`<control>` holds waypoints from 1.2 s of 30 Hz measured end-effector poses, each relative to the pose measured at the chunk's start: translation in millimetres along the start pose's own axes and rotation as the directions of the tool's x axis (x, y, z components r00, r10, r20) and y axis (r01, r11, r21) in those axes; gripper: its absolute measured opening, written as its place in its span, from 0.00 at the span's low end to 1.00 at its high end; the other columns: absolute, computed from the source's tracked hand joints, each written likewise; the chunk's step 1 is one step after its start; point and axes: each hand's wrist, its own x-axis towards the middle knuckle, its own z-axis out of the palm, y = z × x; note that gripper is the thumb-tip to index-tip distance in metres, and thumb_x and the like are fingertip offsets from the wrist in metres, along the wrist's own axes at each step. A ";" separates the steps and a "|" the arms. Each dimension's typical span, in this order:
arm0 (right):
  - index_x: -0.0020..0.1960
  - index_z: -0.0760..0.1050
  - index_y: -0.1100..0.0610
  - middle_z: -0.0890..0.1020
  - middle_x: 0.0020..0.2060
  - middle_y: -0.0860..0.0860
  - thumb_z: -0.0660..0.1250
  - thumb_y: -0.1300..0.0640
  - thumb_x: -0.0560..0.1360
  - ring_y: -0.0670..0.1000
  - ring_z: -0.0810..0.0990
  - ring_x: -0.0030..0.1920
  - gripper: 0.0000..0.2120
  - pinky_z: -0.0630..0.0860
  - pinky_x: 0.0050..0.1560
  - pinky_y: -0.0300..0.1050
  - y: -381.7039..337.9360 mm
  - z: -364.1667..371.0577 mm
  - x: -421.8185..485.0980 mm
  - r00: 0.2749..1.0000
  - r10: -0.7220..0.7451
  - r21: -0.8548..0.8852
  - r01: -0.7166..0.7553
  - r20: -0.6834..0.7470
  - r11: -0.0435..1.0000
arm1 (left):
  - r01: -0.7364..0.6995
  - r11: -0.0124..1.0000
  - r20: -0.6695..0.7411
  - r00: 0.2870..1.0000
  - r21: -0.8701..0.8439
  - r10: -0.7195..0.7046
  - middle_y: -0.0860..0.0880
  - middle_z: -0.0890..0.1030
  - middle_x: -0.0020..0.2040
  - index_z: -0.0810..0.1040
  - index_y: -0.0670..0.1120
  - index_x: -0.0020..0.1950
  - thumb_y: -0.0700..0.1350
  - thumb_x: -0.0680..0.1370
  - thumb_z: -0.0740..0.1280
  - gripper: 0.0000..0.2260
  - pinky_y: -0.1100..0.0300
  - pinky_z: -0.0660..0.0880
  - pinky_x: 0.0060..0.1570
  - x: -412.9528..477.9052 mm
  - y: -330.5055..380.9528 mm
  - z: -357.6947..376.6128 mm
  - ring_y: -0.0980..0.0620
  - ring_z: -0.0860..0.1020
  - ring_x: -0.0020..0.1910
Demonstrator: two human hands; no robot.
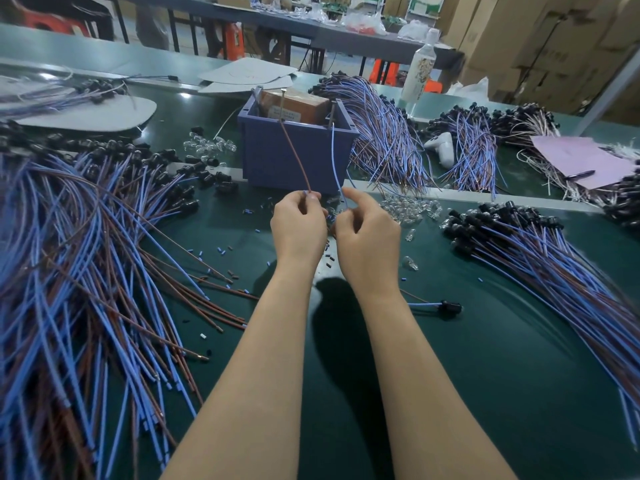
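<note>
Two bare hands meet above a dark green table (485,341), just before a purple plastic bin (277,161). The left hand (298,225) closes its grip on a thin brown wire (294,150); the right hand (367,232) pinches a thin blue wire (334,161). Both wires rise upward. Heaps of blue and brown wires (86,254) flank the hands

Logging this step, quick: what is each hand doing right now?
Left hand: pinches the brown wire.
Right hand: pinches the blue wire.
</note>
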 end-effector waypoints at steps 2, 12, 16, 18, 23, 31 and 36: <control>0.64 0.75 0.57 0.84 0.40 0.56 0.59 0.63 0.76 0.57 0.82 0.45 0.17 0.75 0.54 0.53 -0.4 -0.2 -0.4 1.000 0.003 0.010 -0.003 0.002 1.000 | -0.011 1.000 -0.005 1.000 0.006 0.011 0.52 0.77 0.34 0.78 0.43 0.48 0.41 0.81 0.58 0.09 0.60 0.72 0.39 -1.3 0.6 0.5 0.53 0.74 0.33; 0.63 0.76 0.57 0.74 0.35 0.47 0.59 0.64 0.76 0.49 0.71 0.38 0.17 0.74 0.51 0.52 1.0 1.6 0.5 1.000 -0.018 -0.010 0.018 -0.022 1.000 | 0.003 1.000 0.032 0.999 -0.016 -0.002 0.51 0.76 0.32 0.77 0.43 0.46 0.40 0.81 0.59 0.09 0.60 0.72 0.38 2.4 0.0 -1.4 0.52 0.73 0.33; 0.62 0.77 0.56 0.74 0.35 0.47 0.60 0.64 0.76 0.49 0.71 0.37 0.17 0.73 0.50 0.50 0.6 1.4 -0.1 0.999 -0.032 -0.015 0.032 -0.022 0.999 | 0.017 1.000 0.053 0.998 -0.024 -0.016 0.51 0.76 0.33 0.77 0.43 0.47 0.40 0.81 0.58 0.09 0.56 0.74 0.42 4.0 -0.7 -2.3 0.53 0.73 0.33; 0.62 0.77 0.56 0.74 0.35 0.47 0.60 0.64 0.75 0.49 0.71 0.37 0.17 0.73 0.51 0.50 0.9 1.3 0.3 0.999 -0.034 -0.013 0.033 -0.022 0.999 | 0.015 1.000 0.054 0.998 -0.022 -0.014 0.51 0.76 0.33 0.78 0.42 0.49 0.40 0.81 0.58 0.09 0.58 0.74 0.41 4.6 -1.1 -2.4 0.54 0.73 0.33; 0.62 0.77 0.57 0.74 0.35 0.47 0.60 0.64 0.76 0.48 0.72 0.37 0.17 0.74 0.50 0.49 0.8 1.8 0.3 0.999 -0.039 -0.005 0.039 -0.016 0.999 | 0.008 1.000 0.054 0.999 -0.008 -0.008 0.52 0.76 0.33 0.78 0.43 0.48 0.41 0.81 0.58 0.09 0.63 0.72 0.37 5.9 -0.6 -3.1 0.55 0.73 0.33; 0.62 0.77 0.56 0.75 0.37 0.46 0.60 0.63 0.76 0.47 0.72 0.38 0.17 0.74 0.50 0.47 1.2 2.1 0.8 0.999 -0.042 -0.009 0.041 -0.011 0.999 | 0.007 1.000 0.062 0.998 -0.016 -0.006 0.51 0.76 0.33 0.78 0.44 0.48 0.41 0.81 0.58 0.09 0.57 0.74 0.43 5.9 -0.1 -2.5 0.51 0.74 0.36; 0.62 0.77 0.56 0.75 0.36 0.46 0.60 0.64 0.76 0.47 0.72 0.38 0.17 0.73 0.50 0.47 1.2 1.9 0.8 0.999 -0.036 -0.012 0.036 -0.004 0.999 | 0.000 1.000 0.060 0.998 -0.015 0.001 0.51 0.76 0.33 0.78 0.43 0.48 0.41 0.81 0.58 0.09 0.59 0.73 0.41 6.8 -1.4 -2.2 0.52 0.74 0.35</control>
